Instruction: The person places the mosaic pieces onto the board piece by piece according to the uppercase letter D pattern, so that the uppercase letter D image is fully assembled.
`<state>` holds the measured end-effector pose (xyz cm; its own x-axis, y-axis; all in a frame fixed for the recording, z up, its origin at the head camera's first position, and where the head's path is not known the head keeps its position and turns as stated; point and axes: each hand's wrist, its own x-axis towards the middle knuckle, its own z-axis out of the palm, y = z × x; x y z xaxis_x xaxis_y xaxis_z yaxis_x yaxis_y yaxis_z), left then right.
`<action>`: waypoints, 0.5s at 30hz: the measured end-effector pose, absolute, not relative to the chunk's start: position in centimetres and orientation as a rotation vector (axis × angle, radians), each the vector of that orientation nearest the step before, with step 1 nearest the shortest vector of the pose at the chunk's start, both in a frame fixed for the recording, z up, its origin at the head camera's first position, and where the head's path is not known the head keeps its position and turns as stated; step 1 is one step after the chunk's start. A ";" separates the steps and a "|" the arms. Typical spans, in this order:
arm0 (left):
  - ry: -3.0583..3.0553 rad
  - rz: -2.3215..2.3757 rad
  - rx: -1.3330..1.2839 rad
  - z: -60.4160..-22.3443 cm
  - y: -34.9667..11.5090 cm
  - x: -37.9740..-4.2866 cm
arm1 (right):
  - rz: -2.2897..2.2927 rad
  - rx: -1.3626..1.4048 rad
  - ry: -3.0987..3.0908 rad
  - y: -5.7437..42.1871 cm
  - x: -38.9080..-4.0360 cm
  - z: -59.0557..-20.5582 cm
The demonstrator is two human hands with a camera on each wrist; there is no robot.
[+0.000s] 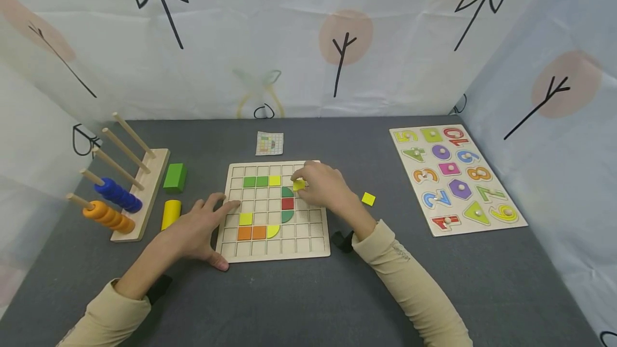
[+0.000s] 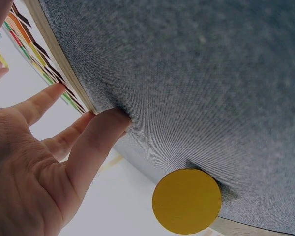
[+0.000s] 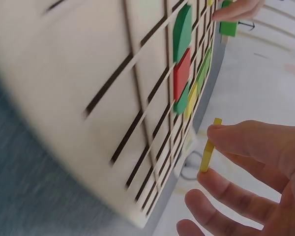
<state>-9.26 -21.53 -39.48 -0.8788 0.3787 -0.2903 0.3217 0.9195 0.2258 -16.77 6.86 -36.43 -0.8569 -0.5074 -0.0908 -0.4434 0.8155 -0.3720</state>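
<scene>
My right hand [image 1: 324, 183] pinches a small yellow square tile [image 1: 299, 184] above the upper right of a wooden grid board [image 1: 308, 237]. In the right wrist view the tile [image 3: 207, 158] is seen edge-on between thumb and fingertip. With fingers spread, my left hand [image 1: 195, 232] touches the board's left edge, its thumb at the near left corner. The board carries green squares [image 1: 255, 181], yellow squares [image 1: 246, 219], a red square [image 1: 287, 204], orange squares [image 1: 251, 233], green rounded pieces [image 1: 287, 217] and a yellow rounded piece [image 1: 272, 230].
A loose yellow tile [image 1: 368, 198] lies right of the board, a pattern card [image 1: 270, 143] behind it. At left stand a peg stacker [image 1: 153, 173] with blue and orange rings, a green block [image 1: 175, 178] and a yellow cylinder [image 1: 171, 214]. A number puzzle [image 1: 458, 181] lies at right.
</scene>
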 end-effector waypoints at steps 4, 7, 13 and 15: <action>2.754 0.245 0.527 -39.5 -21.5 -9.3 | -0.502 -0.797 2.806 5.5 -16.7 -36.5; 2.759 0.247 0.540 -39.5 -21.6 -9.3 | -0.498 -0.823 2.788 4.4 -16.6 -36.6; 2.762 0.254 0.549 -39.5 -21.7 -9.3 | -0.468 -0.848 2.749 1.9 -16.3 -37.2; 2.762 0.255 0.551 -39.5 -21.7 -9.2 | -0.442 -0.855 2.743 1.0 -16.2 -37.3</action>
